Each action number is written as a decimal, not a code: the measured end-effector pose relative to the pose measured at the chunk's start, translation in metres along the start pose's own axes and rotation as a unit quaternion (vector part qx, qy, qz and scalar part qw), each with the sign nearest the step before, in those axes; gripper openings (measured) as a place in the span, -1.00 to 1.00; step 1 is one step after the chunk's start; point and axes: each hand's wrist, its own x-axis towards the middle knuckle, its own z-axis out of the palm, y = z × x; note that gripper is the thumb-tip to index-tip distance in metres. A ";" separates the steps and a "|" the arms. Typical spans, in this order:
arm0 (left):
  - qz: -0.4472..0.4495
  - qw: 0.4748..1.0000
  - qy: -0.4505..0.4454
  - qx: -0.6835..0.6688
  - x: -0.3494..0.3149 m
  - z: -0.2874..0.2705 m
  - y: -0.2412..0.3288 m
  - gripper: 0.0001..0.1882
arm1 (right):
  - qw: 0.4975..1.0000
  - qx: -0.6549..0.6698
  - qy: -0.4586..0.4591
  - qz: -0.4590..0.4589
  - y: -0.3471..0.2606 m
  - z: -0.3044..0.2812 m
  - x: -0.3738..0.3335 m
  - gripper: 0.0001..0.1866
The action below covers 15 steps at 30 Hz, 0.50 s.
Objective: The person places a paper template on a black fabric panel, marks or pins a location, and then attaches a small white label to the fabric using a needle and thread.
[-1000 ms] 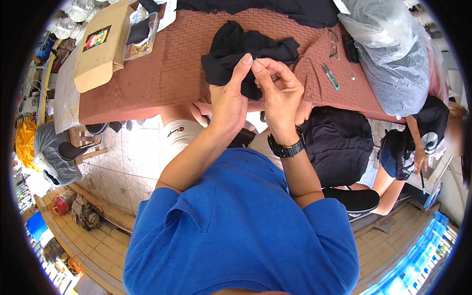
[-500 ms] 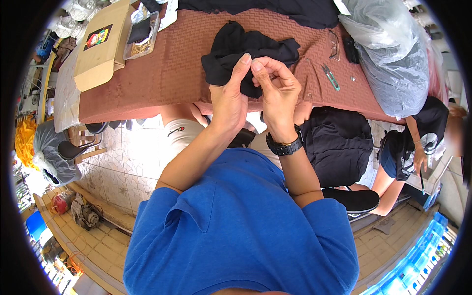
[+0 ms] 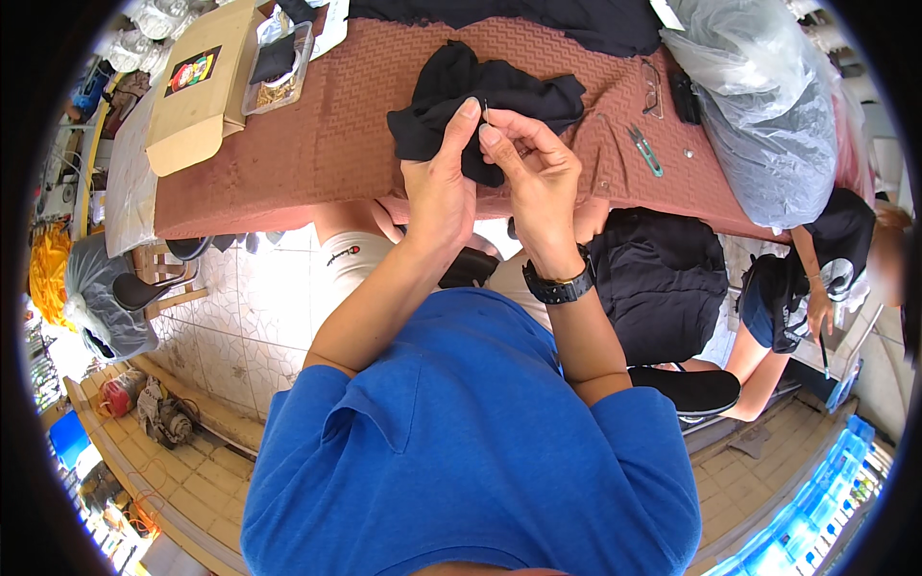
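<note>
A crumpled black cloth (image 3: 514, 84) lies on the brown-covered table, with part of it drawn toward me. My left hand (image 3: 443, 178) is closed on its near edge, thumb on top; the other fingers are hidden behind the fabric. Close by on the right, my right hand (image 3: 541, 178) pinches a thin needle (image 3: 486, 108) between thumb and forefinger, its tip pointing up and away from me. Any thread on the needle is too fine to make out.
Thread snips (image 3: 646, 152) and glasses (image 3: 653, 91) lie at right, beside a large plastic bag (image 3: 773, 115). A cardboard box (image 3: 204, 86) and a clear plastic container (image 3: 279, 72) stand at left. Another person (image 3: 807, 278) sits at far right.
My right hand has shifted slightly left and nearer, and more of the needle now shows above its fingertips. My left hand and the cloth's near part have moved a little left.
</note>
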 end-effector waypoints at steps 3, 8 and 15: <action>0.000 1.000 -0.007 0.017 -0.002 -0.001 -0.002 -0.89 | 0.999 0.038 -0.001 0.000 0.001 -0.003 0.000 -0.81; 0.007 1.000 -0.019 0.007 0.000 -0.010 -0.010 -0.86 | 1.000 0.022 -0.008 -0.021 -0.005 -0.004 0.004 -0.81; -0.024 1.000 0.011 -0.006 -0.001 -0.002 -0.001 -0.82 | 0.984 -0.174 -0.028 -0.034 -0.006 -0.022 0.010 -0.86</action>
